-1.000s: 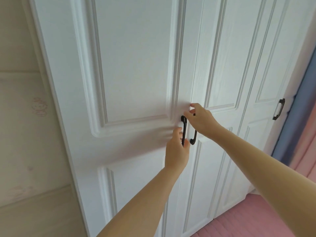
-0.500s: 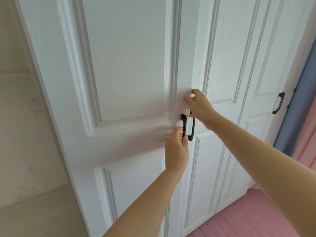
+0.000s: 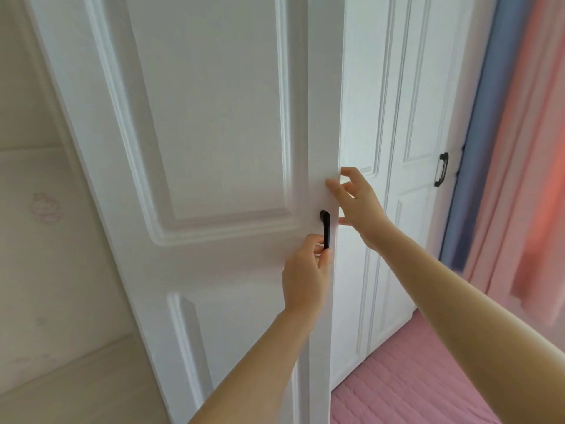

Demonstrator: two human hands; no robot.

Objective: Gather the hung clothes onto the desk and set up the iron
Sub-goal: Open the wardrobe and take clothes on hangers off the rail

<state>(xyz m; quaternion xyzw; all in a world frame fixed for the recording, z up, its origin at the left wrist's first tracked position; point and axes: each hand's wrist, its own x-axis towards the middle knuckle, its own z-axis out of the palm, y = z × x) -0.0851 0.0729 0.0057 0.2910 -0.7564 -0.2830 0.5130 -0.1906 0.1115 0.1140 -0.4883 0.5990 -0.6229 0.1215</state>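
Clothes: none in view, nor worktop nor iron; judged to hang inside the wardrobe, behind the white left door. Step in hand: opening that wardrobe, the very start of the gathering, nothing collected yet. Left hand curled round the lower end of the black handle, pulling by the look of it. Right hand at the door's free edge, just above the handle, fingers spread and loosely bent, tips touching the edge, gripping nothing visible. Left door angled out toward the camera, overlapping the neighbouring door; interior hidden from here. Further right a second handle on another panel, then blue curtain and pink curtain; pink quilted cover low down. Blurred throughout.

Next move, as a judgement: swing the left door fully wide, likely open the neighbour too, then reach in for the hangers. Calls for a steady pull along the hinge arc, and right fingers kept clear of the edge to avoid a pinch.

Versus half a second ago: left door swung further out; the neighbour's own handle, then side by side with the first, no longer showing; right hand shifted from that handle area to the door edge, fingers more spread; left hand on the same handle; view turned right, more curtain showing.
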